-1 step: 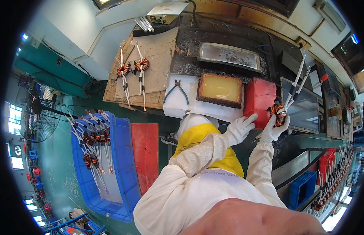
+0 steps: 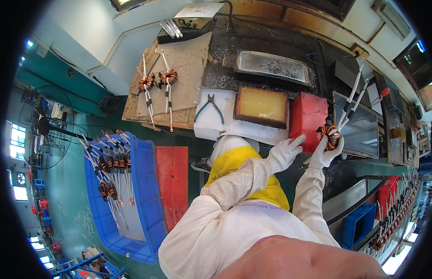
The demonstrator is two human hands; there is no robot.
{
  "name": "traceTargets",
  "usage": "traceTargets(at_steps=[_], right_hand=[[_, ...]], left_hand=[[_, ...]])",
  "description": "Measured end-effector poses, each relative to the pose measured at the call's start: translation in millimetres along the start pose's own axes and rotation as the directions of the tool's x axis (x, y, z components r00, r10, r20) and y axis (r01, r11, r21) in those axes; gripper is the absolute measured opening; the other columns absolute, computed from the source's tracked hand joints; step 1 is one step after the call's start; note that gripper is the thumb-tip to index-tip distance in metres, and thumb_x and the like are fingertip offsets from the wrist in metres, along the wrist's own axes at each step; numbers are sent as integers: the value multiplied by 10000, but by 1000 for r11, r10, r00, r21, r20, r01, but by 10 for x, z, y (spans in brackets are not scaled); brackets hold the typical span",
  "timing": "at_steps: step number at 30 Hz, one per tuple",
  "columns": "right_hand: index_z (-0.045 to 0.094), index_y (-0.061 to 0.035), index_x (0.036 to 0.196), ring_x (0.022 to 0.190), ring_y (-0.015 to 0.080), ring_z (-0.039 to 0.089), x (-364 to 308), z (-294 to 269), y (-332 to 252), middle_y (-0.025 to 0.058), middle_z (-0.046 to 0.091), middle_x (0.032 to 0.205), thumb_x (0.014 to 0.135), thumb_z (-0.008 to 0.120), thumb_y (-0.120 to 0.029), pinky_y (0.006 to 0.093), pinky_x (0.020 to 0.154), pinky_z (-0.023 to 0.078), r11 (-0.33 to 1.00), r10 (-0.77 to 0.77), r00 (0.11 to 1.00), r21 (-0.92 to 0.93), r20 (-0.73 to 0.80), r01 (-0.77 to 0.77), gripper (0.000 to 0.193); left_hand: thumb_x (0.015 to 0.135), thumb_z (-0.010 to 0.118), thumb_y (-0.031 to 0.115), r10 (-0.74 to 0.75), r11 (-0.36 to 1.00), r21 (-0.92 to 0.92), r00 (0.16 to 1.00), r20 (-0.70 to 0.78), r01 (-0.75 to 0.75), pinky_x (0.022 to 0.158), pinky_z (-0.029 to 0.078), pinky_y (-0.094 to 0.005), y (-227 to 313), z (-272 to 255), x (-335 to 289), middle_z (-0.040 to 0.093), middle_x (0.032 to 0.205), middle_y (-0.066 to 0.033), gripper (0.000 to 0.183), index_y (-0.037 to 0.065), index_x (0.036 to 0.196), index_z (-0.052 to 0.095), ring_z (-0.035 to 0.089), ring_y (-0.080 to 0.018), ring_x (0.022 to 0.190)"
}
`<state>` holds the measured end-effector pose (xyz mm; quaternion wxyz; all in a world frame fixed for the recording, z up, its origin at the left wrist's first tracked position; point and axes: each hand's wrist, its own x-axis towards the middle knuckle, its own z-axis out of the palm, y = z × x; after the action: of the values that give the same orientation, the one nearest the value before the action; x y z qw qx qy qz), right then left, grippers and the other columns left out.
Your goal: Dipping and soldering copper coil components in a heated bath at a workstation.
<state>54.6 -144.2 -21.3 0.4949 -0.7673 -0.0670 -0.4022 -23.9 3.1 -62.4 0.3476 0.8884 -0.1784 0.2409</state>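
Note:
My right hand [image 2: 323, 156], in a white glove, grips a ring-shaped copper coil [image 2: 331, 136] just right of the red box [image 2: 309, 118]. The coil's white-sleeved leads [image 2: 353, 100] rise up and to the right, over a grey framed panel [image 2: 360, 125]. My left hand [image 2: 285, 153], also gloved, is at the red box's near left corner. Its fingers stretch to the right, slightly apart, with nothing seen in them. Left of the box is a tray of yellowish material [image 2: 262, 104]. Pliers with dark handles [image 2: 210, 110] lie on white sheeting.
Two similar coils [image 2: 168, 77] lie on cardboard at the bench's left. A shallow metal-rimmed tray [image 2: 271, 67] sits farther back. On my left, a blue bin [image 2: 148, 204] holds several coils beside a red board [image 2: 172, 181]. A row of coils [image 2: 397, 216] stands at right, near a blue crate [image 2: 359, 225].

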Motion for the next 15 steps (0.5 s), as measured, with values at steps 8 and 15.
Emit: traceTargets(at_steps=[8, 15], right_hand=[[340, -32, 1545, 1024, 288, 723, -1, 5, 15, 250, 581, 1330, 977, 673, 77, 386, 915, 625, 1000, 2, 1000, 13, -4, -2, 667], [337, -32, 1547, 1023, 280, 723, -6, 1, 31, 249, 579, 1336, 980, 679, 63, 379, 906, 626, 1000, 6, 1000, 8, -2, -6, 669]], left_hand=[[721, 766, 77, 8, 1000, 17, 1000, -24, -8, 922, 561, -457, 34, -42, 4, 491, 1547, -124, 472, 129, 1176, 649, 618, -362, 1147], [719, 769, 79, -7, 1000, 17, 1000, 4, 7, 926, 560, -458, 40, -52, 14, 494, 1545, -132, 476, 124, 1178, 650, 619, -370, 1142]])
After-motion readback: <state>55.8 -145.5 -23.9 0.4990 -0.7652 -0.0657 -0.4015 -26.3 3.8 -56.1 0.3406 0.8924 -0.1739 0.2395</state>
